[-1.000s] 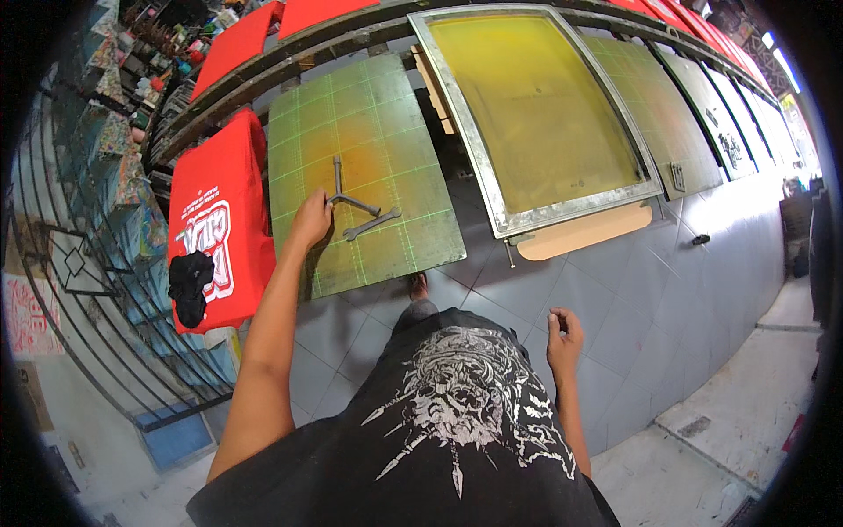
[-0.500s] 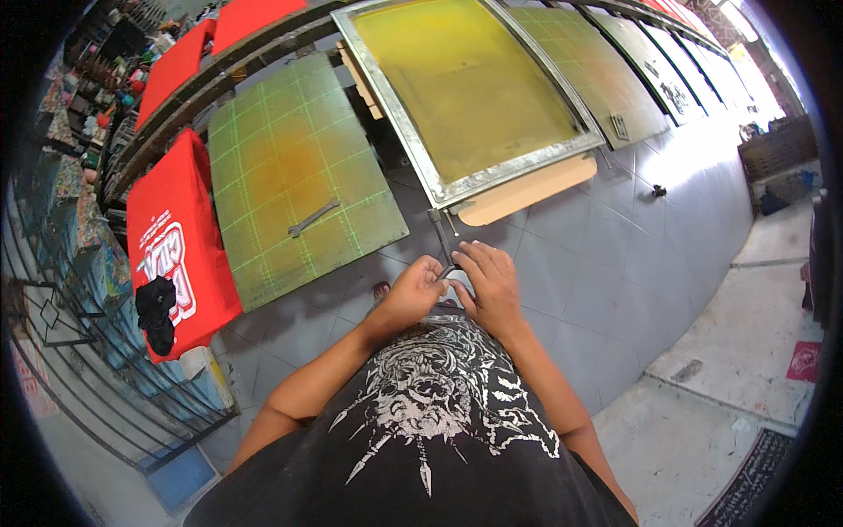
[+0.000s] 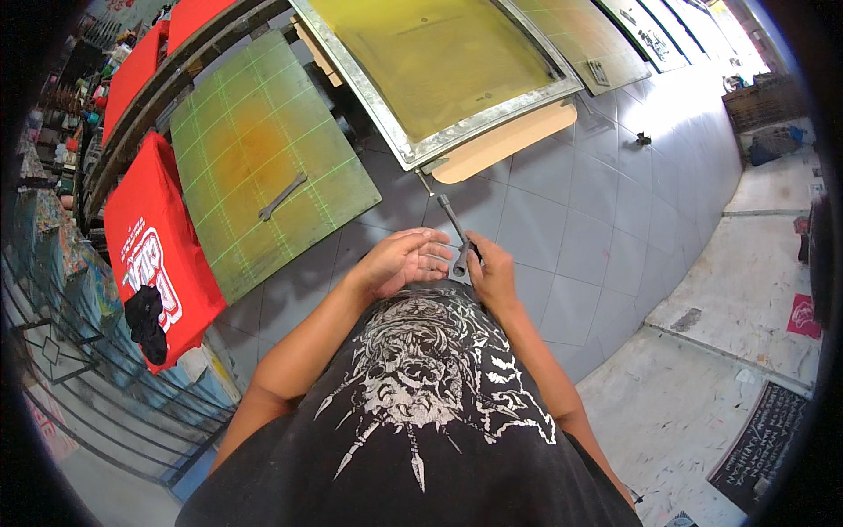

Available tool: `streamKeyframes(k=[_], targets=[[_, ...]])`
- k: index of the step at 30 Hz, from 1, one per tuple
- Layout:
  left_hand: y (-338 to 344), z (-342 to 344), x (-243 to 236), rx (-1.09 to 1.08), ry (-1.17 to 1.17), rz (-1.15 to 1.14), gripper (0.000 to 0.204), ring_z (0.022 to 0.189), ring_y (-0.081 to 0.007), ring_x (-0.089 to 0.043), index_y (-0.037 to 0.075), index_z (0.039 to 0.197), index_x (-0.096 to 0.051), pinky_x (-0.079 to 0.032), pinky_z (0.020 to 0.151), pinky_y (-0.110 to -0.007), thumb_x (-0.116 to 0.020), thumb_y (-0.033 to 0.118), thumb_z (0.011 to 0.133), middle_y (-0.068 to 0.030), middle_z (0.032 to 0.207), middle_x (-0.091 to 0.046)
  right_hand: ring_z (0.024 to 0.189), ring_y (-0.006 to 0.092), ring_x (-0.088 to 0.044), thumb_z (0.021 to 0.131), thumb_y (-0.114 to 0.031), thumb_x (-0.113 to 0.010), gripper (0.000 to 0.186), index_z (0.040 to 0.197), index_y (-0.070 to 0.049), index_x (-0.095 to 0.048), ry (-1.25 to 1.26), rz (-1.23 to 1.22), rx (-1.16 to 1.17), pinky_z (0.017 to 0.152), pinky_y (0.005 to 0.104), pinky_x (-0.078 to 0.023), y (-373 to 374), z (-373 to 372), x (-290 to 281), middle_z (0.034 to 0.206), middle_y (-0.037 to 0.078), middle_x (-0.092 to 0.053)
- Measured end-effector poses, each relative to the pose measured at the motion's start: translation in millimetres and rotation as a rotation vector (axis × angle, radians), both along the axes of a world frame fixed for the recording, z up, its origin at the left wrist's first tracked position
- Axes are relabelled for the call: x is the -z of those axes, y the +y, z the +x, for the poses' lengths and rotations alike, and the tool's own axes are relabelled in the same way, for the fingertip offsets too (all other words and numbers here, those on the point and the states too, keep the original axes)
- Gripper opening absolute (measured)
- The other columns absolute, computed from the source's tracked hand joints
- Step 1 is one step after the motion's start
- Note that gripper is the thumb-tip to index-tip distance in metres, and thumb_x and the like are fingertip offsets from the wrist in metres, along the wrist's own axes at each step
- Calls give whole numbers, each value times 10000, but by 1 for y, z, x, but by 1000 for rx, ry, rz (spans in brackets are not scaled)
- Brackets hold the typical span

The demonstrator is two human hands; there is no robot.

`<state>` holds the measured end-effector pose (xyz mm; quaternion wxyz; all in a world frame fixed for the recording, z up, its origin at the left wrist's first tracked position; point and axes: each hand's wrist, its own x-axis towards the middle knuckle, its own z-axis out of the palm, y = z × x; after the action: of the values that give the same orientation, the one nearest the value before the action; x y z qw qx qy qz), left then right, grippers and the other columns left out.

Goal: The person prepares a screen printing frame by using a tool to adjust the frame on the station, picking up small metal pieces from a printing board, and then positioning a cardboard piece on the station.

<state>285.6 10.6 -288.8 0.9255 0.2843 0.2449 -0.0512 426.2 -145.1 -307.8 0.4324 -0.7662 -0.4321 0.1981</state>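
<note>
My right hand [image 3: 492, 274] is closed around a dark metal socket wrench [image 3: 453, 220] with a long shaft. One end of the wrench points away from me, and a socket end sits low, close to my shirt. Beside it my left hand [image 3: 402, 262] is open, palm turned toward the wrench and fingers a little apart, holding nothing. A second tool, a flat open-ended wrench [image 3: 283, 196], lies on the green gridded board [image 3: 237, 167] ahead to the left. Beyond my hands is a screen-printing frame [image 3: 492, 119] with a metal border and yellow-green mesh.
A tan board [image 3: 509, 145] sticks out below the frame. A red shirt [image 3: 162, 237] covers a board at the left, with a black cloth [image 3: 146, 323] on it. More boards run along the dark rail. Grey floor tiles [image 3: 553, 220] lie below; a pale ledge [image 3: 702, 290] is at right.
My hands were together around the wrench. Now my left hand has let go and opened, while my right hand holds the wrench. The view has shifted, and the boards appear further left and higher.
</note>
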Motion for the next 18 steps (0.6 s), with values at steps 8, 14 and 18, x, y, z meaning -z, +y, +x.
streamKeyframes(k=[8,14,18], targets=[[-7,28,58,-256,177,128,288,1040,-188,-569,32,1219,-484,-456,867,-325,-437,203,993,-88,1142,-578,742,332,-593,803,-47,-602,397,1200,-55,-581,-80,24,-89,678,432,-455,-3,1,25,802,154,-618],[1,44,85,-302,73,105,228,992,-171,-593,48,1173,-499,-485,837,-307,-456,158,978,-74,1104,-588,681,289,-566,813,-84,-622,436,1244,-57,-563,-281,97,-198,646,395,-436,6,11,46,742,108,-596],[2,48,82,-322,100,123,210,956,-173,-612,48,1159,-499,-510,809,-295,-470,128,967,-74,1073,-593,664,275,-551,793,-96,-635,427,1215,-61,-582,-379,81,-243,632,383,-419,10,18,50,702,93,-575]])
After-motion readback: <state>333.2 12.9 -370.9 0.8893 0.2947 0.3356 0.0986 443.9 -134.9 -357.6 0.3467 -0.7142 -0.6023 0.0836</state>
